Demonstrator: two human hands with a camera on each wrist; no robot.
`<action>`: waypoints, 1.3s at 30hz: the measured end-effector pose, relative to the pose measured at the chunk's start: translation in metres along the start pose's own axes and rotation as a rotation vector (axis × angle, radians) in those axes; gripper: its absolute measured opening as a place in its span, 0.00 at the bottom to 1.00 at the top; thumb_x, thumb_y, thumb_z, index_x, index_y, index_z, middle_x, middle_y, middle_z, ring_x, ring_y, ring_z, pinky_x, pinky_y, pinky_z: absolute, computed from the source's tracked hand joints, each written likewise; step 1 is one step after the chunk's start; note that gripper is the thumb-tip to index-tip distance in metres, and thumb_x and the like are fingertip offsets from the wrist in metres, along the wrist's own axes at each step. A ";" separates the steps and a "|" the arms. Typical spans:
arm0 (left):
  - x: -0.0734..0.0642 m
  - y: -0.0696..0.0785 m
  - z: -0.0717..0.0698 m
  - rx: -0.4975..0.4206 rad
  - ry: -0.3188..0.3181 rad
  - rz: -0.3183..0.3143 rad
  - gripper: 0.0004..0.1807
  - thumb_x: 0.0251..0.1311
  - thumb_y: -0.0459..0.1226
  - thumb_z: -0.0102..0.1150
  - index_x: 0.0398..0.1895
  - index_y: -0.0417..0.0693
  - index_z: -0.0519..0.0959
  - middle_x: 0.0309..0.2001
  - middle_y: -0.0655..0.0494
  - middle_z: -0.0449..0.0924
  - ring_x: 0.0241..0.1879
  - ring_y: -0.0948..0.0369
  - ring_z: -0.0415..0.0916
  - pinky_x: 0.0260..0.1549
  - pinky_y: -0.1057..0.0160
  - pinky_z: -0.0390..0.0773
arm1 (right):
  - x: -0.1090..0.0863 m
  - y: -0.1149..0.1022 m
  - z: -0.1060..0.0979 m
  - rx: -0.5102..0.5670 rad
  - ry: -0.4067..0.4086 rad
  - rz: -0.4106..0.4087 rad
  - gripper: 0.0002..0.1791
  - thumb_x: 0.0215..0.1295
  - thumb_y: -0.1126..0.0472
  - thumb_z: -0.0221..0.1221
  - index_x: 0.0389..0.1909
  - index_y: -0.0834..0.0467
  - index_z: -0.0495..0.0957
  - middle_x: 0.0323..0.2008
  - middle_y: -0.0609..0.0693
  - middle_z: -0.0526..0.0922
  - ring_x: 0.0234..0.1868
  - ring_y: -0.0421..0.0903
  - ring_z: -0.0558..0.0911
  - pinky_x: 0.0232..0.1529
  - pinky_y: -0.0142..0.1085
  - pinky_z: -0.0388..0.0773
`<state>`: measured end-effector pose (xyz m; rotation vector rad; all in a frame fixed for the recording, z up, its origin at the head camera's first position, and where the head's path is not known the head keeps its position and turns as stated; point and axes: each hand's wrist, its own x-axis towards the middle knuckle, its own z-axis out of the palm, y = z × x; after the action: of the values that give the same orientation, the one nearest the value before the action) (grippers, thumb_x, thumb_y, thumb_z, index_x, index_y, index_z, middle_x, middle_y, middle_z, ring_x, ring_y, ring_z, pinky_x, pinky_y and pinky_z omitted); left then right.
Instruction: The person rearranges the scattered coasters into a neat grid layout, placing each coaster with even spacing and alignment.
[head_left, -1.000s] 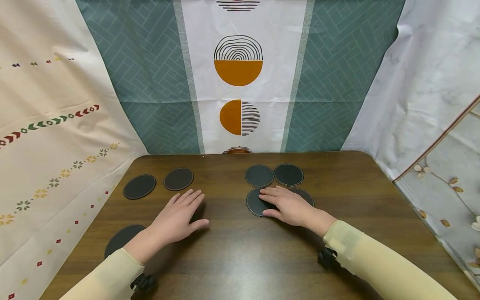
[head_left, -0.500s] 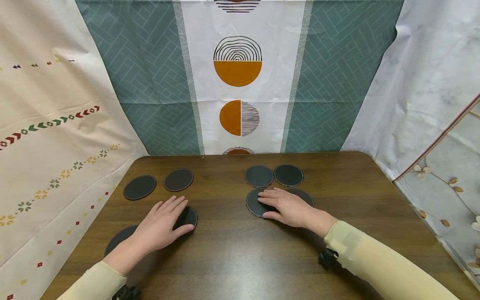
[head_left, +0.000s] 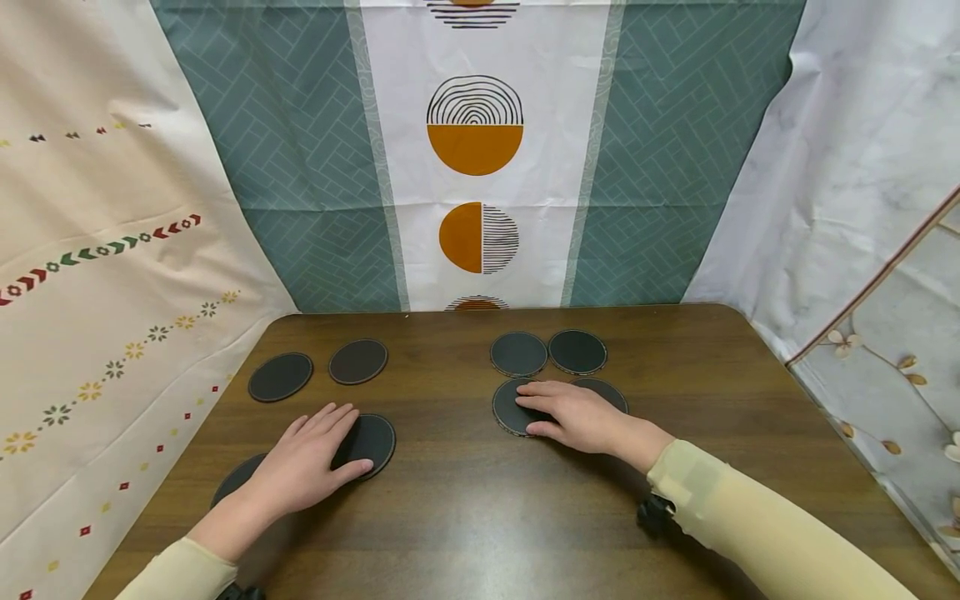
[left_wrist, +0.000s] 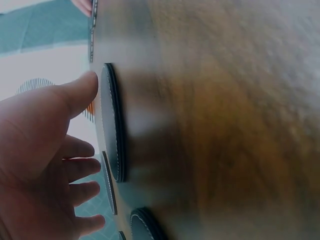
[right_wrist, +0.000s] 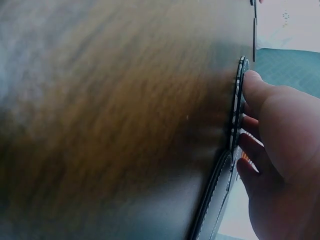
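Observation:
Round black coasters with stitched rims lie in two groups on the table. At left, my left hand [head_left: 303, 462], fingers loosely spread, is over the edge of a coaster [head_left: 378, 446]; the left wrist view shows its thumb beside that coaster [left_wrist: 111, 125]. Another coaster [head_left: 234, 479] is partly hidden behind the forearm. My right hand [head_left: 573, 414] rests its thumb and relaxed fingertips on the front coaster [head_left: 508, 408] of the right group, covering part of the coaster [head_left: 609, 393] beside it. In the right wrist view the thumb touches the rim of a coaster [right_wrist: 236, 105].
Two coasters, one [head_left: 281, 377] beside the other [head_left: 358, 362], lie at the back left. Behind the right hand sit a dark grey coaster [head_left: 518, 354] and a black one [head_left: 577, 352], edge to edge. Patterned cloths [head_left: 652, 167] hang around the wooden table [head_left: 480, 517].
My left hand has drawn back toward the left and front, uncovering most of the coaster that lay under it. The right hand stays on its coaster.

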<state>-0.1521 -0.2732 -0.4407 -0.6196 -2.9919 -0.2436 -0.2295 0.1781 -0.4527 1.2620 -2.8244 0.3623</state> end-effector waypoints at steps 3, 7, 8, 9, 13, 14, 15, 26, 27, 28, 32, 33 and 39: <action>-0.002 -0.002 0.002 -0.007 -0.004 -0.010 0.48 0.71 0.63 0.69 0.79 0.36 0.73 0.78 0.36 0.71 0.79 0.34 0.65 0.73 0.25 0.63 | 0.000 -0.001 0.001 -0.007 -0.005 0.004 0.31 0.82 0.45 0.64 0.76 0.59 0.79 0.79 0.55 0.74 0.79 0.55 0.73 0.75 0.54 0.73; -0.004 -0.003 0.003 -0.018 -0.001 -0.020 0.49 0.70 0.64 0.70 0.79 0.36 0.73 0.78 0.35 0.71 0.79 0.34 0.64 0.73 0.25 0.62 | -0.001 -0.001 0.001 -0.007 -0.005 0.007 0.31 0.82 0.45 0.64 0.76 0.58 0.79 0.79 0.55 0.74 0.79 0.55 0.73 0.75 0.55 0.74; -0.004 -0.004 0.004 -0.019 0.000 -0.023 0.50 0.69 0.64 0.70 0.79 0.36 0.73 0.78 0.35 0.71 0.79 0.34 0.64 0.73 0.25 0.62 | -0.001 -0.001 0.001 -0.008 -0.004 0.007 0.31 0.82 0.45 0.64 0.76 0.59 0.79 0.79 0.55 0.74 0.79 0.55 0.73 0.75 0.55 0.74; -0.004 -0.004 0.004 -0.017 0.000 -0.023 0.50 0.69 0.64 0.70 0.79 0.36 0.73 0.78 0.35 0.71 0.79 0.34 0.64 0.73 0.25 0.62 | -0.001 -0.001 0.001 -0.007 -0.004 0.007 0.31 0.82 0.45 0.64 0.76 0.59 0.79 0.79 0.55 0.74 0.79 0.55 0.73 0.75 0.55 0.74; -0.006 -0.005 0.005 -0.017 -0.007 -0.028 0.49 0.68 0.63 0.71 0.79 0.36 0.74 0.78 0.35 0.72 0.79 0.34 0.65 0.73 0.24 0.62 | -0.001 -0.001 0.002 -0.003 -0.004 0.003 0.31 0.82 0.46 0.64 0.76 0.59 0.79 0.79 0.55 0.74 0.79 0.55 0.73 0.75 0.55 0.73; -0.006 -0.004 0.005 -0.017 -0.009 -0.028 0.49 0.68 0.63 0.71 0.79 0.36 0.74 0.77 0.36 0.72 0.79 0.34 0.65 0.73 0.24 0.62 | -0.001 0.000 0.002 -0.001 -0.004 0.003 0.31 0.82 0.46 0.64 0.76 0.59 0.79 0.79 0.55 0.74 0.79 0.55 0.73 0.75 0.55 0.74; -0.007 -0.004 0.005 -0.015 -0.012 -0.027 0.49 0.68 0.64 0.70 0.79 0.36 0.74 0.77 0.36 0.72 0.79 0.34 0.65 0.72 0.24 0.63 | -0.001 0.000 0.002 0.001 -0.005 0.004 0.31 0.82 0.46 0.64 0.76 0.59 0.79 0.79 0.55 0.74 0.79 0.55 0.73 0.75 0.55 0.74; -0.009 -0.005 0.005 -0.014 -0.032 -0.026 0.51 0.67 0.68 0.69 0.77 0.37 0.76 0.77 0.36 0.73 0.79 0.34 0.65 0.73 0.26 0.62 | 0.000 0.001 0.000 0.020 -0.012 0.007 0.31 0.82 0.46 0.64 0.77 0.59 0.78 0.80 0.54 0.73 0.80 0.56 0.73 0.75 0.56 0.73; -0.009 -0.005 0.005 -0.012 -0.032 -0.023 0.51 0.66 0.68 0.69 0.77 0.37 0.76 0.77 0.36 0.73 0.79 0.34 0.65 0.73 0.26 0.63 | 0.000 0.001 0.000 0.021 -0.011 0.007 0.31 0.82 0.46 0.64 0.77 0.59 0.78 0.80 0.54 0.73 0.80 0.56 0.72 0.75 0.56 0.73; -0.009 -0.004 0.005 -0.012 -0.033 -0.022 0.52 0.66 0.68 0.70 0.77 0.37 0.77 0.77 0.35 0.73 0.79 0.34 0.65 0.73 0.26 0.63 | 0.000 0.001 0.000 0.022 -0.011 0.009 0.31 0.83 0.46 0.64 0.77 0.59 0.79 0.80 0.54 0.73 0.80 0.56 0.72 0.75 0.56 0.73; -0.009 -0.003 0.003 -0.005 -0.038 -0.012 0.53 0.63 0.69 0.71 0.76 0.36 0.77 0.76 0.35 0.73 0.78 0.34 0.66 0.72 0.26 0.64 | -0.001 0.000 0.000 0.025 -0.010 0.014 0.31 0.83 0.46 0.64 0.76 0.58 0.79 0.80 0.54 0.73 0.80 0.55 0.72 0.75 0.56 0.73; -0.008 -0.003 0.003 -0.005 -0.040 -0.011 0.53 0.63 0.69 0.72 0.76 0.36 0.77 0.76 0.35 0.73 0.78 0.34 0.66 0.72 0.26 0.64 | -0.001 0.000 0.000 0.025 -0.011 0.015 0.31 0.83 0.46 0.64 0.77 0.58 0.79 0.80 0.54 0.73 0.80 0.55 0.72 0.75 0.56 0.73; -0.006 -0.004 0.003 0.002 -0.033 0.004 0.53 0.61 0.68 0.74 0.75 0.35 0.78 0.75 0.35 0.75 0.77 0.35 0.68 0.72 0.27 0.65 | -0.001 0.001 0.000 0.031 -0.019 0.020 0.31 0.83 0.45 0.63 0.77 0.58 0.78 0.80 0.54 0.73 0.80 0.55 0.72 0.75 0.56 0.73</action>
<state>-0.1485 -0.2788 -0.4446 -0.6354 -3.0221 -0.2316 -0.2294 0.1797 -0.4527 1.2499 -2.8599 0.3991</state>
